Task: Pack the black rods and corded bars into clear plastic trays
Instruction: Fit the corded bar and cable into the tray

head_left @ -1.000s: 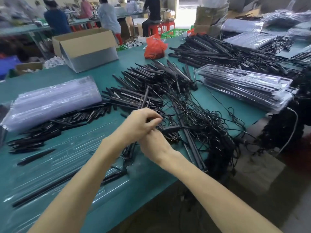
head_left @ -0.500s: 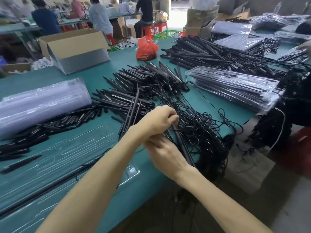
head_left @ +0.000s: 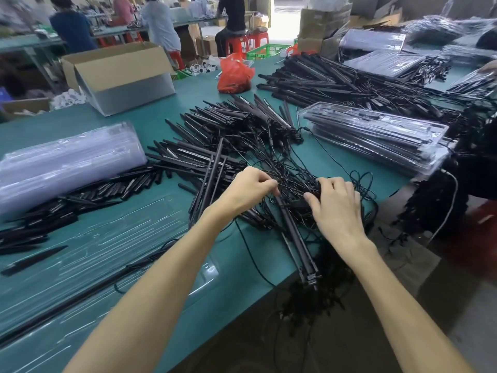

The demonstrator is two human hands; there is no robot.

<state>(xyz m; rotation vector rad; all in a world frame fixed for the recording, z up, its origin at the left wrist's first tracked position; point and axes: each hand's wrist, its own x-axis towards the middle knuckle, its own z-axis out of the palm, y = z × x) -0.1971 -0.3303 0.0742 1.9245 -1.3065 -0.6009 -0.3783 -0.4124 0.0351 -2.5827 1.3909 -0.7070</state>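
The corded bar, lying toward 5 o'clock on the counter, is pinched at its upper end by the left grip, while the right grip, now drawn away toward 3 o'clock, is curled into the cord tangle, so the bar is judged nearly freed for the clear plastic tray at 8 o'clock.

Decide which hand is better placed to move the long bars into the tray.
Probably left. The left hand pinches the long bars at their far end, and the clear tray lies to its left; the right hand digs into tangled cords.
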